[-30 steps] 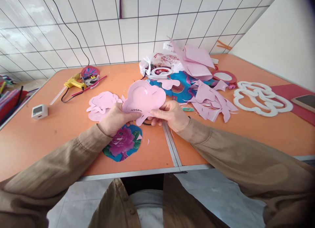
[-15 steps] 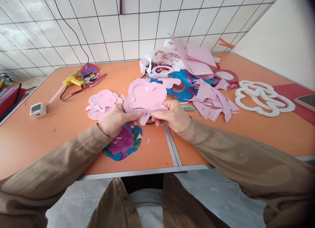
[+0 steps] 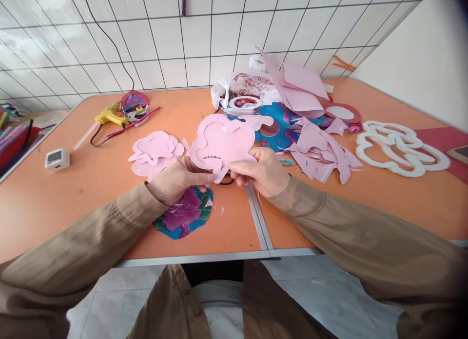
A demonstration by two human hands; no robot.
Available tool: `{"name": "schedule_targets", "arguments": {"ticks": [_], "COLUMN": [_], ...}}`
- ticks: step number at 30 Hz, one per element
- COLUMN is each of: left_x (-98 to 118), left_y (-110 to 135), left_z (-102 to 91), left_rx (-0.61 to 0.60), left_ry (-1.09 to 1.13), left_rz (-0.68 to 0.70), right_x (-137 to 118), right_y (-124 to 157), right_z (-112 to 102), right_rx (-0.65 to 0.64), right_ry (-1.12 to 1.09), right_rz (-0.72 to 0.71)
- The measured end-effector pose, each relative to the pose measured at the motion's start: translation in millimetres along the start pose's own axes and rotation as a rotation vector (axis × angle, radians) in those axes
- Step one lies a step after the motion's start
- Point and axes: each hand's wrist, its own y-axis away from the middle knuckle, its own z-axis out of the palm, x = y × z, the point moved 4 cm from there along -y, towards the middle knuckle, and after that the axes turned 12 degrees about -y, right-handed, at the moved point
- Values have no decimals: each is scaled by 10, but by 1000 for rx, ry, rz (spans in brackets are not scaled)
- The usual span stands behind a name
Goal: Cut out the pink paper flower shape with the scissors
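Between both hands, above the table, is a pink paper flower cutout (image 3: 224,139) with a smaller scalloped outline and a dark leafy sprig on it. My left hand (image 3: 179,178) pinches its lower left edge, thumb on top. On the lower right, my right hand (image 3: 261,170) grips it with thumb above and fingers curled behind. Pink petal cutouts (image 3: 151,151) lie stacked beside my left hand. Beneath that wrist rests a round blue fabric piece (image 3: 186,212) printed with a magenta peony. A dark loop (image 3: 227,181) shows partly behind the cutout.
Pink scraps (image 3: 320,146) lie right of centre, near blue fabric (image 3: 272,117) and a plastic bag (image 3: 252,85). White scalloped frames (image 3: 402,149) sit farther right. A yellow glue gun (image 3: 111,115) and small white device (image 3: 57,159) are at left. A metal seam (image 3: 258,217) splits the table.
The cutout has tilted slightly, its right side rising, and my right thumb has shifted a little along its lower edge. The whole view has swung slightly. Both hands keep their hold.
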Motion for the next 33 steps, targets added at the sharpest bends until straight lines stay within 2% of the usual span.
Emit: {"name": "schedule_targets", "arguments": {"ticks": [7, 11, 15, 22, 29, 33], "left_x": [-40, -37, -34, -35, -45, -57], "left_y": [-6, -2, -4, 3, 25, 35], "left_z": [-26, -24, -47, -46, 4, 50], "left_rx": [53, 58, 115, 182, 205, 173], "left_ry": [47, 109, 146, 208, 258, 287], "left_rz": [46, 3, -11, 39, 44, 33], "right_x": [4, 18, 14, -8, 60, 76], "right_y": [3, 3, 15, 55, 87, 95], "right_z": [5, -11, -8, 67, 157, 160], "right_rx": [10, 22, 28, -67, -181, -170], "right_ry": [19, 48, 50, -151, -49, 0], "right_rz": [13, 10, 26, 116, 88, 45]}}
